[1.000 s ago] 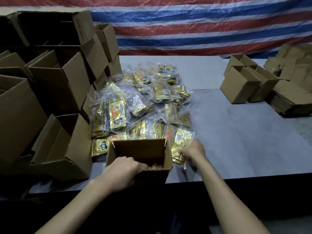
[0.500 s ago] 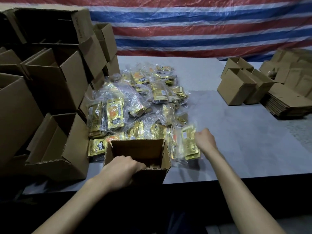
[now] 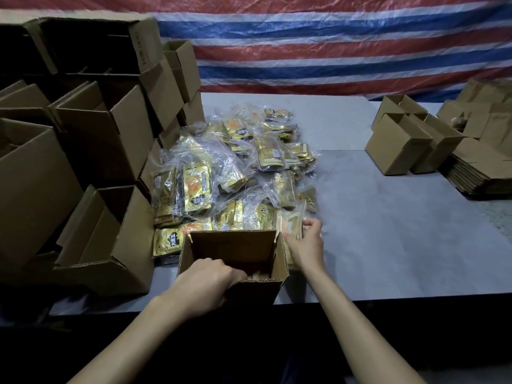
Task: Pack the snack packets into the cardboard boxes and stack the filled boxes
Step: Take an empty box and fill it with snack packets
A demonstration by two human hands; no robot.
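Open cardboard box (image 3: 232,248), at the table's (image 3: 388,231) near edge: left hand (image 3: 206,284) curled over its near rim, gripping it. Right hand (image 3: 306,245), at the box's 2 o'clock corner, pinches one blurred snack packet (image 3: 292,221) just beside the rim; packet pile (image 3: 235,173) at 12 o'clock. Bare tabletop runs 1 to 3 o'clock; stacked boxes (image 3: 105,134) crowd 9 to 11.

Left hand (image 3: 207,284): fingers curled over near rim of open box (image 3: 235,245), forearm angled in from lower left. Right hand (image 3: 306,245): fingertips pinching blurred packet (image 3: 291,223), forearm extended from lower right; both forearms bare
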